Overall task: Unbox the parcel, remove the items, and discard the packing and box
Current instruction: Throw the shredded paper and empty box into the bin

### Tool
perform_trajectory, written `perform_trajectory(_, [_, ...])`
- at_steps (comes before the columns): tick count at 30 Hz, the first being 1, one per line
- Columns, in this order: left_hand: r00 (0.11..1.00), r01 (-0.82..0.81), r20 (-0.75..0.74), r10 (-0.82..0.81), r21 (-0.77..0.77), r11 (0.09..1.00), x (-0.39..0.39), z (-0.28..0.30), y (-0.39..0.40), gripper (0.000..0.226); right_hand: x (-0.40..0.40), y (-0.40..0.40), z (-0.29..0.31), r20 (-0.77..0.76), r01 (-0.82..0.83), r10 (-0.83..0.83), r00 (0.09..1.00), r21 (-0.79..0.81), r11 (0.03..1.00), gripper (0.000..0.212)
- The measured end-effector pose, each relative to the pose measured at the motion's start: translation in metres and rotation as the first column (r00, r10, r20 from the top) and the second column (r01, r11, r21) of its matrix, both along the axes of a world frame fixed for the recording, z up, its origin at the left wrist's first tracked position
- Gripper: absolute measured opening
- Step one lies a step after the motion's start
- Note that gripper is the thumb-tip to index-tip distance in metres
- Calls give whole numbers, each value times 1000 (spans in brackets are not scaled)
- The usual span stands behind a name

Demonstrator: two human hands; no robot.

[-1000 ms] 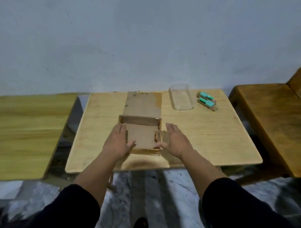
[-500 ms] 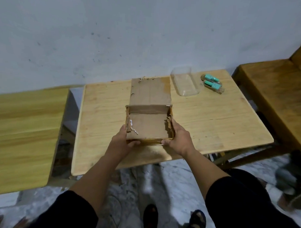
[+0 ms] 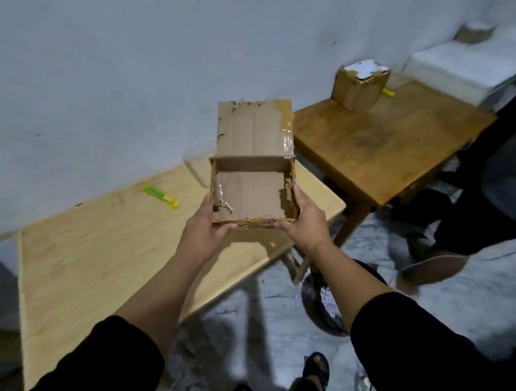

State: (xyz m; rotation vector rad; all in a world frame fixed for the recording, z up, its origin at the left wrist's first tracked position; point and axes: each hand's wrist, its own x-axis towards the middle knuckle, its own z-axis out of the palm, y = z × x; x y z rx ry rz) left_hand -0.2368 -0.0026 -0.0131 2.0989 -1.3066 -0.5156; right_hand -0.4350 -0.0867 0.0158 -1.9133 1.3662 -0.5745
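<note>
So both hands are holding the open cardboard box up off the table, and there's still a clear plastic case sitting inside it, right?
Not quite. The head view shows both the left hand and the right hand holding the open cardboard box up off the table, but no clear plastic case sits inside it: only bare cardboard and torn scraps show.

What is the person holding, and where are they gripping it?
An opened, empty cardboard box, gripped by both hands: left hand at its near-left corner, right hand at its near-right corner.

One head-worn view looks forward and down, close over the hands [image 3: 250, 224].
</note>
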Motion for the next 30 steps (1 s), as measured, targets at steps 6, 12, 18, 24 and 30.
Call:
perform_trajectory(6, [952, 307, -12, -306, 29, 951, -104, -10, -72, 92, -120, -7, -9, -38, 310, -309, 950, 19, 950, 96])
perform_trajectory(12, [827, 562, -58, -559, 76, 823, -201, -39, -106, 88, -219, 16, -42, -90, 543, -537, 839, 78, 836, 97])
perform_trajectory(18, [732, 680, -125, -670, 200, 705, -265, -77, -126, 84, -277, 23, -87, -129, 640, -628, 767, 210, 739, 98])
perform_trajectory(24, [694, 718, -213, -687, 272, 641, -304, -118, -153, 69, -311, 3, -132, -180, 658, -636, 750, 293, 693, 99])
perform_trajectory(30, [684, 697, -173, -709, 443, 564, -341, -148, -181, 81, -334, -35, -164, -339, 490, -372, 864, 401, 774, 99])
